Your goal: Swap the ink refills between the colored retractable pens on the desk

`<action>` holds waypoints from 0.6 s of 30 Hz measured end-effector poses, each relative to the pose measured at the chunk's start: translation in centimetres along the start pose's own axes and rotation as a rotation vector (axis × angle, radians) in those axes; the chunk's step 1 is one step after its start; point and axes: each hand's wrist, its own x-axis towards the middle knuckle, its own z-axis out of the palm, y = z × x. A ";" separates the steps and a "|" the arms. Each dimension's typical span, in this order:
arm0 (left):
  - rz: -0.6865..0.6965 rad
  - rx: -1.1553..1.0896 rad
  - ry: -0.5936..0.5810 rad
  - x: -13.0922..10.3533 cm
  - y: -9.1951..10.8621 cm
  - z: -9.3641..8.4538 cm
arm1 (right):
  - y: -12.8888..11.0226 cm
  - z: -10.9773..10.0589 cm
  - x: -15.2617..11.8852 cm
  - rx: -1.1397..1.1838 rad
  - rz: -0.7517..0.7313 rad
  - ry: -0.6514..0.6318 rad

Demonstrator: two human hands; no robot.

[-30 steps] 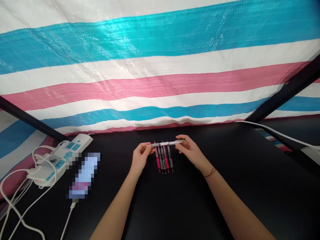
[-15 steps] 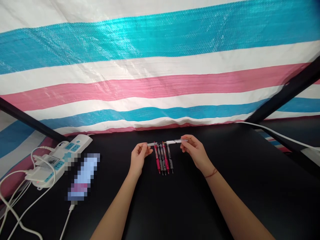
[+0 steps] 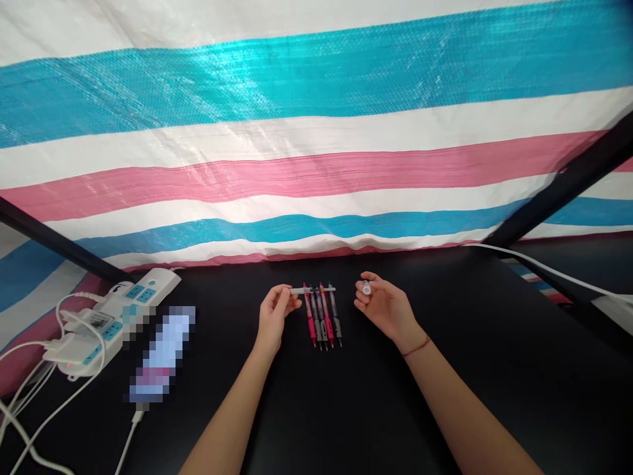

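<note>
My left hand [image 3: 275, 315] is closed, thumb and fingers pinching one end of a slim pale pen piece [image 3: 299, 291]. The piece points right across the tops of several pens [image 3: 322, 320], pink and grey-black, lying side by side with their tips toward me. Whether it touches them I cannot tell. To their right, my right hand [image 3: 386, 305] is closed around a white pen piece [image 3: 366, 289], seen nearly end-on as a small round end. The rest of this piece is hidden by the fingers. A gap separates the two pieces.
A white power strip [image 3: 123, 316] with plugs and white cables stands at the left. Nearby lies a blurred phone [image 3: 165, 349] on a charging cable [image 3: 129, 435]. A striped sheet [image 3: 316, 171] hangs behind the black table [image 3: 316, 415], with dark bars at both sides.
The white piece in my right hand has come away from the piece in my left and turned from sideways to end-on. My left hand has hardly moved.
</note>
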 end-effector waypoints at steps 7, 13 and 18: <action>0.047 -0.012 0.060 0.1 -0.1 -0.1 | 0.4 -0.1 0.3 -0.053 -0.116 0.129; 0.087 0.009 0.070 0.3 -0.3 -0.2 | 0.8 0.0 0.4 -0.160 -0.287 0.202; 0.115 0.082 0.042 0.2 -0.6 -0.3 | 1.2 0.0 0.5 -0.205 -0.341 0.173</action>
